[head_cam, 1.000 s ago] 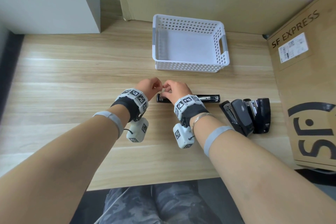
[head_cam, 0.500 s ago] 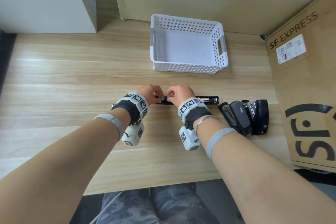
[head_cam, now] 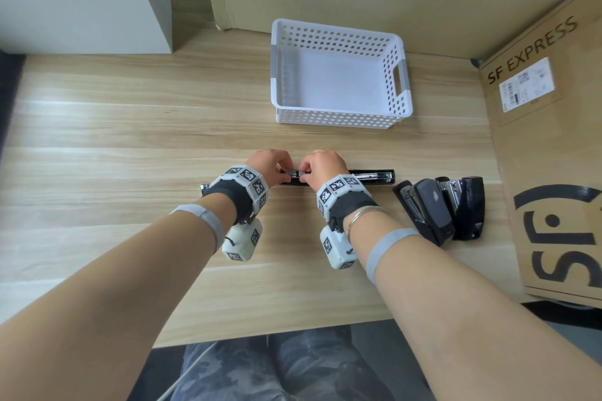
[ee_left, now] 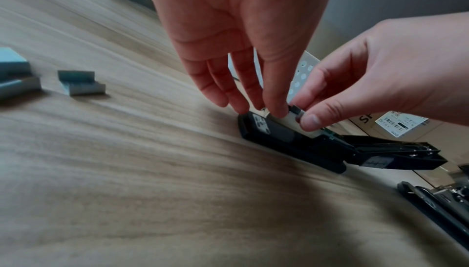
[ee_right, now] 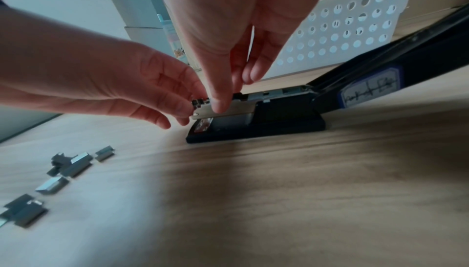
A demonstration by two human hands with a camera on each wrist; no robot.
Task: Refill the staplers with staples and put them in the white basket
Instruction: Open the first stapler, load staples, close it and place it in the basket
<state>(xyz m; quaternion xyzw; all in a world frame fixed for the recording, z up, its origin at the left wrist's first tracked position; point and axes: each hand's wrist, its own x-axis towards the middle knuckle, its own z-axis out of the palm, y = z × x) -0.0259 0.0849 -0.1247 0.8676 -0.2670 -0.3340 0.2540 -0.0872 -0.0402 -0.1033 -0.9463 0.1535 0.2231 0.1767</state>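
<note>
A black stapler [head_cam: 374, 177] lies flat and opened out on the wooden table [head_cam: 130, 140], its metal magazine [ee_right: 228, 110] facing up. My left hand [head_cam: 286, 172] pinches a short staple strip [ee_right: 200, 101] at the magazine's front end. From the other side, my right hand [head_cam: 303, 174] pinches the magazine, with the thumb [ee_right: 220, 104] pressed on its side. Two more black staplers [head_cam: 430, 208] [head_cam: 467, 205] lie to the right. The white basket [head_cam: 338, 114] stands behind with nothing in it.
Several loose staple strips [ee_right: 73, 165] lie on the table left of the stapler, mostly hidden behind my left wrist in the head view. A large cardboard box [head_cam: 553, 156] borders the table on the right. White boxes [head_cam: 81, 0] stand at the back left.
Both hands came down from just above the opened stapler onto the front end of its magazine. The stapler, the basket and the other staplers stayed put.
</note>
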